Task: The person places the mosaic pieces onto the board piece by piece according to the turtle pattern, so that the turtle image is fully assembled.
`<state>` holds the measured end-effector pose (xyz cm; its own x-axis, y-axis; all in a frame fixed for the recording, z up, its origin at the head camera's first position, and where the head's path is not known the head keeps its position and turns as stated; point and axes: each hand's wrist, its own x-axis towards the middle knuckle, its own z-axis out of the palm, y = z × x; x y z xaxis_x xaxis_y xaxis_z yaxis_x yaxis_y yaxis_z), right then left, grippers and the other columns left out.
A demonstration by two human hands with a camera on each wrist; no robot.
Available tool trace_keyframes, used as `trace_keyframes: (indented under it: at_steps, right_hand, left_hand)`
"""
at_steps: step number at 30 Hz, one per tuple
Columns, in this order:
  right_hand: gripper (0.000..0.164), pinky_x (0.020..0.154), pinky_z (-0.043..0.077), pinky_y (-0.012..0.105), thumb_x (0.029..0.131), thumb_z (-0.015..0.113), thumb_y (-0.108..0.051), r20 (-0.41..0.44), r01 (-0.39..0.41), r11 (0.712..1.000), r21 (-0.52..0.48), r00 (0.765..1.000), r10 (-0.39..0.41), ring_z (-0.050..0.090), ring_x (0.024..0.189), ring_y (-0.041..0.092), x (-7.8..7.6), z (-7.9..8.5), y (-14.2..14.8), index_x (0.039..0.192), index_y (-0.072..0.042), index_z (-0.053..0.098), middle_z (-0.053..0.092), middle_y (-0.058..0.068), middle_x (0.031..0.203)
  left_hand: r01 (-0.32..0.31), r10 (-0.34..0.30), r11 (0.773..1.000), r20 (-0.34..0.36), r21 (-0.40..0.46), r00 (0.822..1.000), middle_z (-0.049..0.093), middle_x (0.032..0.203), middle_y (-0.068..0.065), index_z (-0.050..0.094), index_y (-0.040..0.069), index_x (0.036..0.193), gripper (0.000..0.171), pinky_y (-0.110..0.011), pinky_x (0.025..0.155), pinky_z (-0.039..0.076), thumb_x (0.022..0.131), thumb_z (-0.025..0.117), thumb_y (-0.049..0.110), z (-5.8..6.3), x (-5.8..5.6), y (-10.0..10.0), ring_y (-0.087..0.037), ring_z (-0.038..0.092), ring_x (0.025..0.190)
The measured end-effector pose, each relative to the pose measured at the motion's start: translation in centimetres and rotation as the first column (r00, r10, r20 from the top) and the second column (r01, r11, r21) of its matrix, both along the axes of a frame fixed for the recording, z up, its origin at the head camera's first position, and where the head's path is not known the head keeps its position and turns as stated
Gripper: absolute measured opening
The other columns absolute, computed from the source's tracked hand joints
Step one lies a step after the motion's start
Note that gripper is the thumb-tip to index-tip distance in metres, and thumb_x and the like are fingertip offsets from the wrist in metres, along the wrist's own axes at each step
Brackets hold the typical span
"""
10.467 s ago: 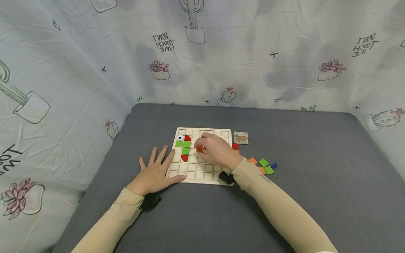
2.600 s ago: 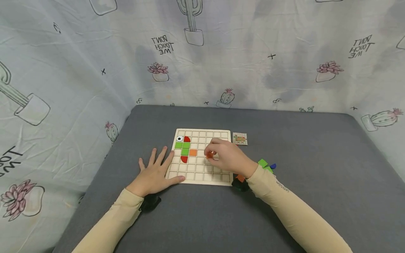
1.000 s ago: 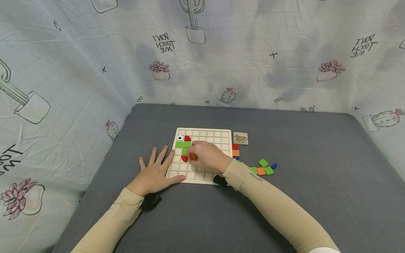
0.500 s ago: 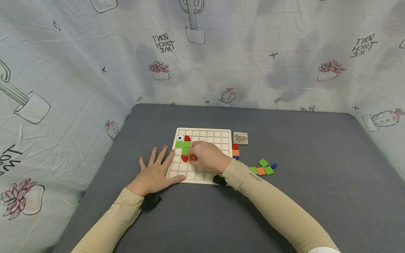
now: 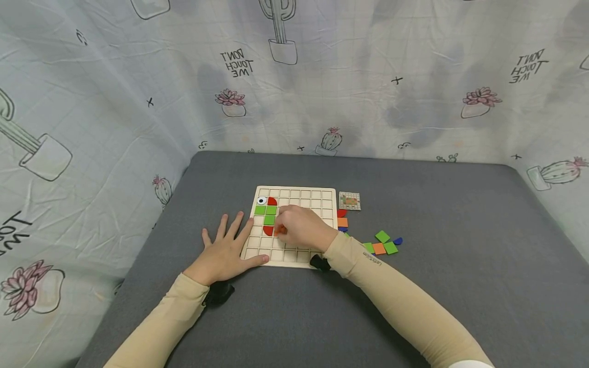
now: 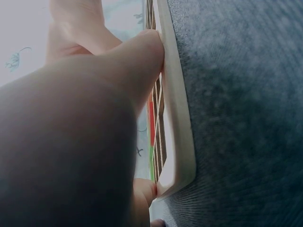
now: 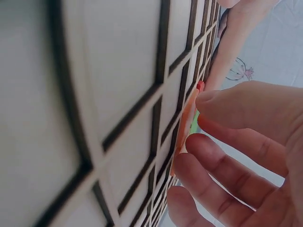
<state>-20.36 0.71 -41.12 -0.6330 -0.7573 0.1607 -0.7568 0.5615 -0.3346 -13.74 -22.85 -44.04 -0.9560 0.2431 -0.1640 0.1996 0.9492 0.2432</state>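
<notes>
My right hand is over the wooden grid board, pinching an orange square tile with the thumb and fingertips. That tile meets the board just right of the lower red quarter-round tile. Green square tiles, another red quarter-round and a white eye tile lie in the left cells. Fingers spread, my left hand rests on the table and the board's left edge; its thumb touches the near corner region. The right hand hides several middle cells.
Right of the board lies a small pattern card. Below it are a red piece, an orange tile, and looser green tiles, another orange tile and a blue rounded piece. A printed curtain hangs behind the table.
Since 2.6 seconds ago my right hand has brought an orange tile leftward to beside the lower red piece. An orange tile laid earlier beside the green is now covered. The left hand stays put.
</notes>
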Motion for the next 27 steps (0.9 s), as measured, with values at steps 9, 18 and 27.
trace_keyframes:
  at_steps: [9, 18, 27]
  right_hand:
    - [0.011, 0.074, 0.057, 0.032, 0.091, 0.078, -0.013, 0.001, 0.035, 0.999, -0.007, 0.999, -0.035, 0.066, 0.086, 0.016, 0.5, 0.5, 1.2, 0.101, -0.013, 0.081, 0.073, 0.002, 0.098]
    - [0.018, 0.077, 0.056, 0.032, 0.092, 0.076, -0.014, 0.039, 0.094, 0.995, -0.04, 0.995, -0.092, 0.066, 0.09, 0.016, 1.3, 1.2, 3.4, 0.109, -0.011, 0.08, 0.072, 0.003, 0.107]
    - [0.02, 0.073, 0.053, 0.032, 0.093, 0.076, -0.013, 0.047, 0.129, 0.988, -0.09, 0.991, -0.125, 0.067, 0.085, 0.022, 1.3, 1.6, 6.5, 0.112, -0.007, 0.079, 0.071, 0.008, 0.109]
  left_hand:
    - [0.002, -0.002, 1.0, -0.002, -0.004, 1.0, 0.009, 0.175, -0.019, 0.018, 0.018, 0.169, 0.111, -0.091, 0.106, 0.002, 0.088, 0.053, 0.085, 0.0, -0.1, 0.0, -0.054, 0.001, 0.158]
    - [-0.005, 0.005, 1.0, 0.009, -0.009, 1.0, 0.008, 0.175, -0.018, 0.018, 0.017, 0.169, 0.113, -0.091, 0.106, 0.001, 0.087, 0.052, 0.087, -0.2, -0.1, -0.1, -0.054, 0.0, 0.158]
    - [-0.005, 0.005, 1.0, 0.016, 0.008, 1.0, 0.007, 0.175, -0.018, 0.018, 0.017, 0.169, 0.112, -0.09, 0.107, 0.0, 0.087, 0.054, 0.085, -0.1, 0.0, 0.0, -0.053, -0.002, 0.159]
